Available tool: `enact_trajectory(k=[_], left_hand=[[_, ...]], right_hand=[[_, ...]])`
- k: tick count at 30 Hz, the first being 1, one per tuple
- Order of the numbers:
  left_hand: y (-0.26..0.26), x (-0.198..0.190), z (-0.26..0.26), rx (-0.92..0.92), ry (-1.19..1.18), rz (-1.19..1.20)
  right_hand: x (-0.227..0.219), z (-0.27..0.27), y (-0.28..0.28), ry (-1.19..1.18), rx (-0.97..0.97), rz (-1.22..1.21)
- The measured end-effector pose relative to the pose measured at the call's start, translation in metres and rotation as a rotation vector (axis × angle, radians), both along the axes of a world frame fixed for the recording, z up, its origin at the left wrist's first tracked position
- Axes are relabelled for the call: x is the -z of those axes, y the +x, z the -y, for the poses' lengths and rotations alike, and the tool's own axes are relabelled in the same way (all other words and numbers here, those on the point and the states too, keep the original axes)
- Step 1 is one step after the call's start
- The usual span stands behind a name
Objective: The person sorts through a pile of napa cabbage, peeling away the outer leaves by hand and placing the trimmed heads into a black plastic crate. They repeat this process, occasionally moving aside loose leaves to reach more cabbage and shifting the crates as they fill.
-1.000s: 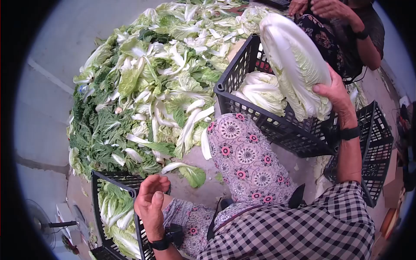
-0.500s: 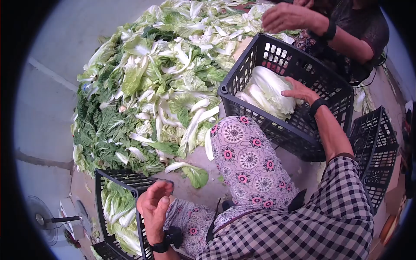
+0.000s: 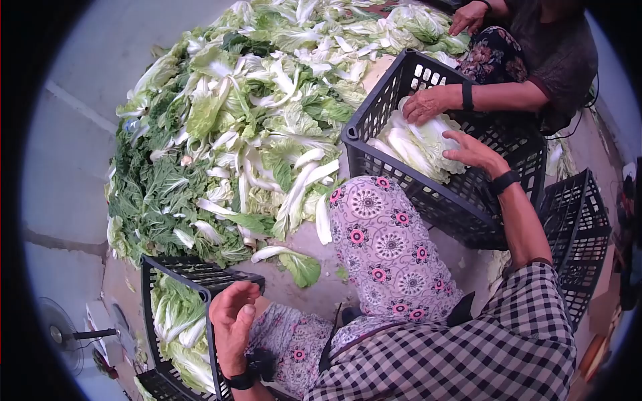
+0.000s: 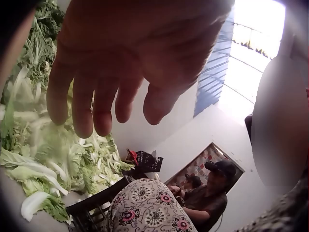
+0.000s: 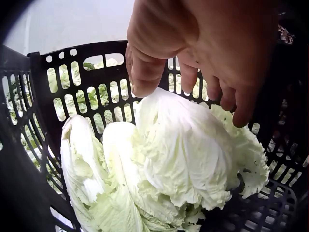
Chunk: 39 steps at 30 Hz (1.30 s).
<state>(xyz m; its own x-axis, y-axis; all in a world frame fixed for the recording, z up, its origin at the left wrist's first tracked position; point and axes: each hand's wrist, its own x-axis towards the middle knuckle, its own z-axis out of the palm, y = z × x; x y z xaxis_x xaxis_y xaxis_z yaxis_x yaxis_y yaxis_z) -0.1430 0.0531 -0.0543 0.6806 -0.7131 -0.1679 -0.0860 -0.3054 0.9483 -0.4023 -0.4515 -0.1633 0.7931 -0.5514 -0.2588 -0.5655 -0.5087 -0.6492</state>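
My right hand is inside the black plastic crate, beside a pale napa cabbage. In the right wrist view its fingers are loosely spread over the top of that cabbage, not curled round it. Another whitish cabbage lies alongside in the crate. A second person's hand reaches in from the far side and rests on the cabbages. Palm up and holding nothing, my left hand is by the near-left crate, its fingers relaxed and apart in the left wrist view.
A large heap of loose cabbage leaves covers the floor ahead and to the left. Trimmed cabbages fill the near-left crate. More black crates stand at the right. A fan is at the lower left.
My right hand has lowered the cabbage into the crate, and its fingers have come off it. The other person's hand has moved in onto the cabbages. My left hand has stayed nearly still.
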Motion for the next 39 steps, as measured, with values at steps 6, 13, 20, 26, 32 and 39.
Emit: enact_trajectory(k=[6, 13, 20, 26, 32, 39], left_hand=[[0.021, -0.003, -0.025, -0.088, -0.068, -0.04], [0.046, 0.004, -0.105, -0.29, 0.122, 0.177], [0.061, 0.057, -0.249, -0.658, 0.453, 0.414], [0.101, 0.058, -0.338, -1.1, 0.261, 0.079], [0.181, 0.085, -0.375, -1.042, 0.506, 0.306], [0.231, 0.127, -0.377, -0.79, 0.841, 0.789]], right_hand=[[-0.056, -0.065, 0.014, 0.224, -0.027, 0.102], [-0.012, -0.105, 0.064, 0.226, -0.112, 0.114], [0.015, -0.088, 0.054, 0.16, -0.079, 0.175], [0.012, -0.087, 0.058, 0.26, -0.048, 0.163], [0.014, -0.083, 0.054, 0.22, -0.012, 0.154], [0.009, -0.092, 0.057, 0.124, 0.037, 0.162]])
